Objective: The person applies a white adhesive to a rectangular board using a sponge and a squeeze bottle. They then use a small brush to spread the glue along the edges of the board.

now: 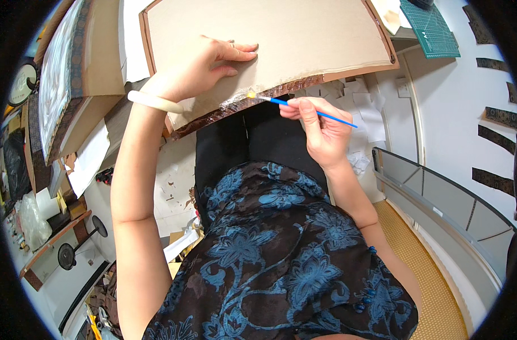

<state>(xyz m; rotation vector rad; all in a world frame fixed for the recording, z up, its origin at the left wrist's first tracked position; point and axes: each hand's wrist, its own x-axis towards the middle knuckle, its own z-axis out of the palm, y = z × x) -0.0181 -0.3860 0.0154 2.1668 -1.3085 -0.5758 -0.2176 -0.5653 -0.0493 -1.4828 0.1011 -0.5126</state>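
Note:
A large beige board (301, 38) with brown edging lies before me, its near edge reaching over my lap. Along that edge runs a dark brown strip (237, 104), glossy and wet-looking over much of its length. Between the thumb and fingers of my right hand (326, 127) is a thin paintbrush with a blue handle (279, 101). Its yellowish bristles (251, 94) touch the board just inside the strip, where the surface shines wet. My left hand (209, 59) rests on the board with fingers stretched out, holding nothing. A pale bangle (154, 102) circles the left wrist.
A green cutting mat (430, 29) juts out at the upper right. Close on the left stands a large box-like piece with patterned trim (101, 51). Paper scraps (364, 110) litter the floor under the board. A grey-panelled frame (437, 191) leans at the right.

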